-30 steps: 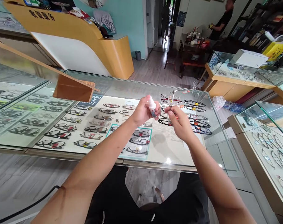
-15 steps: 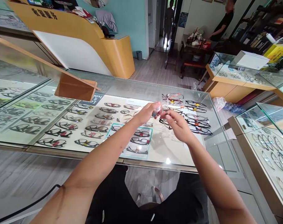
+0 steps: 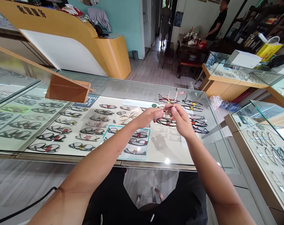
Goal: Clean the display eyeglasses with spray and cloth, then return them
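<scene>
Above the glass display counter, my two hands meet. My left hand is closed round a small white spray bottle, which is almost wholly hidden in the fist. My right hand pinches a thin clear-rimmed pair of glasses and holds it upright just above the fingers. A small red tag hangs from its frame. The knuckles of both hands nearly touch. Under the glass below them lie rows of eyeglass frames.
A wooden ledge juts over the counter's left part. A yellow service desk stands behind it. Another glass showcase is at the right. One person stands in the far doorway, another by a cluttered dark table.
The spray bottle, upright and plain in my left hand a second ago, is now tucked into the fist. Both hands have drawn together and the glasses sit higher above my right fingers.
</scene>
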Action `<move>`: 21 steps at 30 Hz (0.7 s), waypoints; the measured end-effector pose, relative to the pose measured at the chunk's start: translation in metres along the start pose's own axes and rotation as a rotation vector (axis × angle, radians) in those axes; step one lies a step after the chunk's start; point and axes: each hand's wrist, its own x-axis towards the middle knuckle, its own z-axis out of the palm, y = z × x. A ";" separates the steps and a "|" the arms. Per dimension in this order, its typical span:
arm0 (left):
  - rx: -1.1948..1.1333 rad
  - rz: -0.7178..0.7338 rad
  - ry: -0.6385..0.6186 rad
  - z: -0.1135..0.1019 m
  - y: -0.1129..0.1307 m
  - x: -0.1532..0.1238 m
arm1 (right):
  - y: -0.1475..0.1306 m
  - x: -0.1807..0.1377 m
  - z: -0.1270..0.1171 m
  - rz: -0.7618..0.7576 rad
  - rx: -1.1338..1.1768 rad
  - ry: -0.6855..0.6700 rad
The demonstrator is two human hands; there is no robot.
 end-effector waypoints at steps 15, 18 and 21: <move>0.035 -0.071 0.917 -0.104 -0.037 -0.003 | 0.000 0.002 -0.004 0.033 -0.010 0.033; 0.106 -0.177 1.098 -0.136 -0.063 -0.010 | 0.000 0.001 -0.004 0.028 -0.018 0.035; 0.278 -0.273 1.126 -0.154 -0.081 -0.021 | 0.000 0.001 -0.004 0.019 -0.020 0.034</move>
